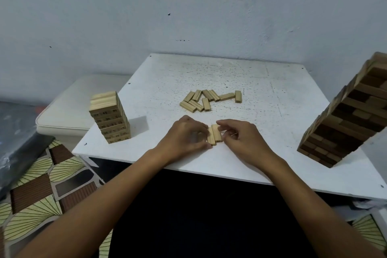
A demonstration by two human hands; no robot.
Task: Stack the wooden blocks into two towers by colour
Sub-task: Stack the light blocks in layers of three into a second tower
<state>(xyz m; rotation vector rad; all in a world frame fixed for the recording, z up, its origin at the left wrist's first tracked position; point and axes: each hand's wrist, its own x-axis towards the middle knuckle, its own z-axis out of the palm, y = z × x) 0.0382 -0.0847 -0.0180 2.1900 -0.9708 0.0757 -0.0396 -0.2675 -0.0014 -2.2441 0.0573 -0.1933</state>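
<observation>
Two pale rectangular wooden blocks (214, 134) pinched between left grip (185, 138) and right grip (244, 140).

A speckled white table (261, 81) carried a light block tower (110, 117) near its left edge, a taller dark block tower (343, 117) at its right edge, loose light blocks (207, 99) around its middle, and two blocks (214, 136) near its front edge.

You see a speckled white tabletop (272, 81) against a pale wall (104, 16), a cream cushion (69, 107) at its left, and leaf-patterned flooring (37, 201) below.
</observation>
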